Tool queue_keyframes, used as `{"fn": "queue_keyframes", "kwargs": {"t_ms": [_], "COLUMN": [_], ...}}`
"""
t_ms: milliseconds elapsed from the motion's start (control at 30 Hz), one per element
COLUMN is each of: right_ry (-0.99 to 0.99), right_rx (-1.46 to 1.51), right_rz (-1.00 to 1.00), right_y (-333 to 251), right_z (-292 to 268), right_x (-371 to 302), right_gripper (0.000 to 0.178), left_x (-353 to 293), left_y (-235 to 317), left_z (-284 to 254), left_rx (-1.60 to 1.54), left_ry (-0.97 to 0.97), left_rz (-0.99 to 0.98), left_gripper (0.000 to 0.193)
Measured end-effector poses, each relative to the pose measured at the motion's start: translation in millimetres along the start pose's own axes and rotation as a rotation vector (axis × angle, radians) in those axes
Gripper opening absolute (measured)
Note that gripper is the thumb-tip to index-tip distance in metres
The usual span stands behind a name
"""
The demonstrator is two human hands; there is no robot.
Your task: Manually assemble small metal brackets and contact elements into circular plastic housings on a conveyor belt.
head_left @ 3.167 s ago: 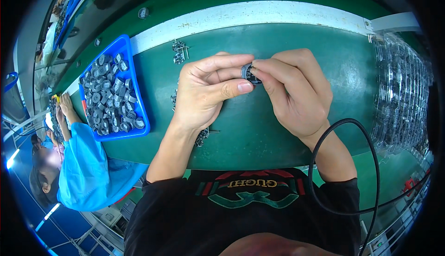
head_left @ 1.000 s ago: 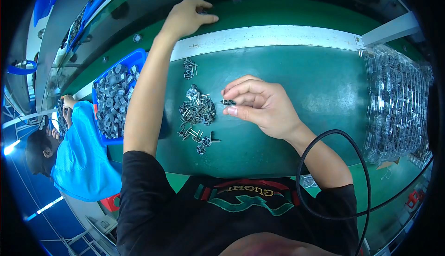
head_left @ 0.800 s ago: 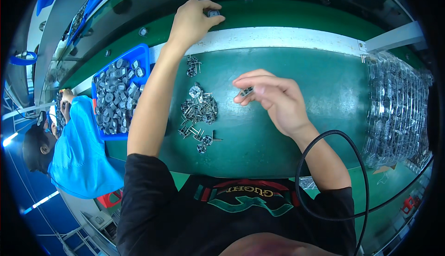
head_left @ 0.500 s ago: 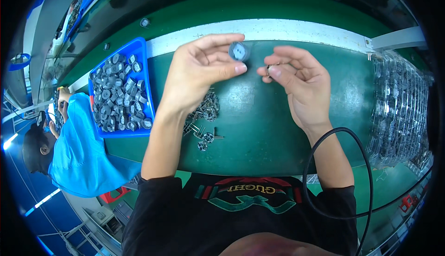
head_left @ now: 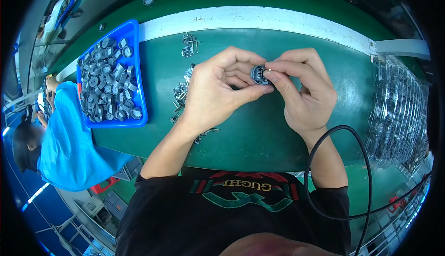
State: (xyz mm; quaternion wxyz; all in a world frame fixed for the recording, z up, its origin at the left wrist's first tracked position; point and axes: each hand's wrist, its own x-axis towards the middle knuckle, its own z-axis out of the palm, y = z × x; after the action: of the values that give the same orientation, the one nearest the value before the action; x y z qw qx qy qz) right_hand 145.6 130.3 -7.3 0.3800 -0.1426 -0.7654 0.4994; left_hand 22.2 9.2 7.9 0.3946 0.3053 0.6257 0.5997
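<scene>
My left hand (head_left: 215,84) is closed, gripping a small round grey plastic housing (head_left: 259,76) between thumb and fingers. The housing is tipped, and dark, fine detail shows on its face. Right against it, my right hand (head_left: 309,86) pinches thumb and forefinger at the edge; a tiny pale tip (head_left: 270,69) pokes out there, and the rest of that small part is hidden by the fingers. Beside my left wrist, several small round circuit boards with metal pins (head_left: 181,93) lie loose on the green tabletop, and more boards (head_left: 189,46) lie farther back.
A blue tray (head_left: 141,73) heaped with grey housings stands to the left. Stacked clear plastic trays (head_left: 398,112) fill the right side. A white rail (head_left: 250,17) edges the far side. A black cable (head_left: 370,177) loops by my right forearm. A person in blue (head_left: 69,140) sits at left.
My hands have come together, and the right hand's small part now meets the housing. The housing has turned and moved right and nearer. More loose boards show past my left hand.
</scene>
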Motion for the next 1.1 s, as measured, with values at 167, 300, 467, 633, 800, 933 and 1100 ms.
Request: {"fn": "queue_keyframes", "kwargs": {"t_ms": [167, 300, 467, 633, 800, 933, 1100], "right_ry": [0.011, 0.008, -0.043, -0.030, -0.411, -0.636, -0.643], "right_rx": [-0.060, -0.151, -0.084, -0.090, -0.144, -0.273, -0.165], "right_rz": [-0.043, -0.129, -0.132, -0.010, -0.184, -0.289, -0.261], "right_y": [1.0, 3.6, 2.3, 9.1, 9.0, -4.2, -0.3], "right_z": [4.3, 3.6, 4.7, 9.1, 21.7, 39.8, 41.5], "right_x": [-2.1, -2.9, -3.0, -6.0, -24.9, -43.1, -44.8], "right_gripper": [0.017, 0.020, 0.024, 0.033, 0.015, 0.016, 0.016], "left_x": [-0.9, -3.5, 0.2, 15.2, 70.1, 126.0, 194.4], "left_y": [-2.0, -0.7, 1.7, 8.2, 34.7, 34.2, -2.8], "left_z": [2.5, 0.9, -10.9, -23.1, -38.9, -53.4, -74.7], "left_rx": [-0.024, -0.115, -0.181, -0.046, 0.330, 0.827, 1.166], "left_ry": [0.002, -0.018, -0.003, 0.032, 0.213, 0.214, 0.373], "left_rz": [0.015, 0.028, -0.035, 0.011, 0.071, 0.117, 0.266], "left_gripper": [0.039, 0.035, 0.026, 0.023, 0.021, 0.019, 0.025]}}
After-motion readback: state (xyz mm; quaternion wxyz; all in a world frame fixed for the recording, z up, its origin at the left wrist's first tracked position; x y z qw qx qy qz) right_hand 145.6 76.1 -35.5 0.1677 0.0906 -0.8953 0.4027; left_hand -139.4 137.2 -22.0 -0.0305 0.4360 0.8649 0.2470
